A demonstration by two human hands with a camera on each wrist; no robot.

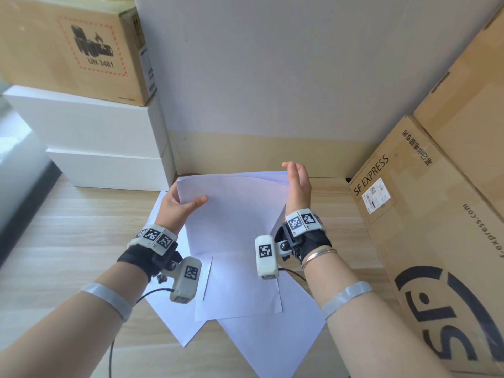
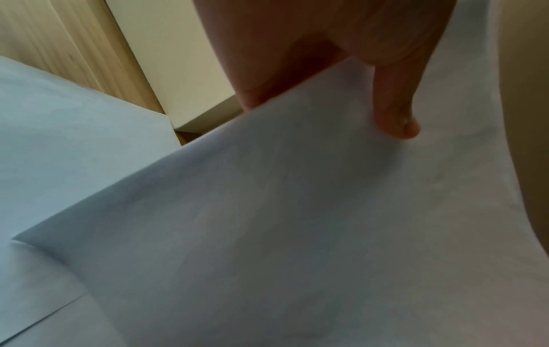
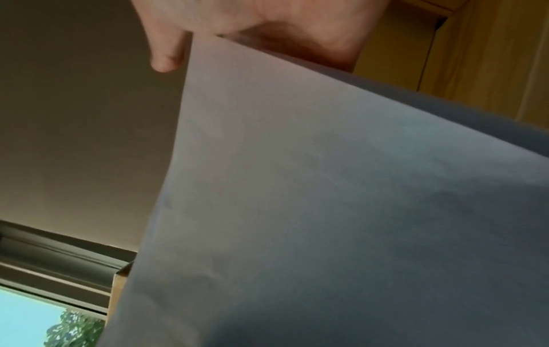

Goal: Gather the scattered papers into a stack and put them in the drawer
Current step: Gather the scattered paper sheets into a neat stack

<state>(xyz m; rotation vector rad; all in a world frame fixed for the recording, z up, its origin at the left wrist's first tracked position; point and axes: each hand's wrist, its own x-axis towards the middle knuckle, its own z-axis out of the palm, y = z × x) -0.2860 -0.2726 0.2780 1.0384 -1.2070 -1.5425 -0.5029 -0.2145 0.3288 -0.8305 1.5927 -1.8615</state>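
Observation:
A small stack of white papers (image 1: 240,208) is held tilted above the wooden surface (image 1: 68,241). My left hand (image 1: 177,203) grips its left edge, thumb (image 2: 398,112) on top of the papers (image 2: 297,211) and fingers underneath. My right hand (image 1: 298,181) stands on edge with nearly straight fingers, its palm (image 3: 297,28) against the right edge of the papers (image 3: 326,187). Loose white sheets lie overlapping below the stack: one in the middle (image 1: 237,293), one to the left (image 1: 174,315), one nearer me (image 1: 272,339).
A large SF EXPRESS cardboard box (image 1: 425,227) leans at the right, close to my right forearm. At the left stand stacked white boxes (image 1: 103,143) with a brown UN 3481 carton (image 1: 73,47) on top. A white wall (image 1: 272,77) is just behind the papers.

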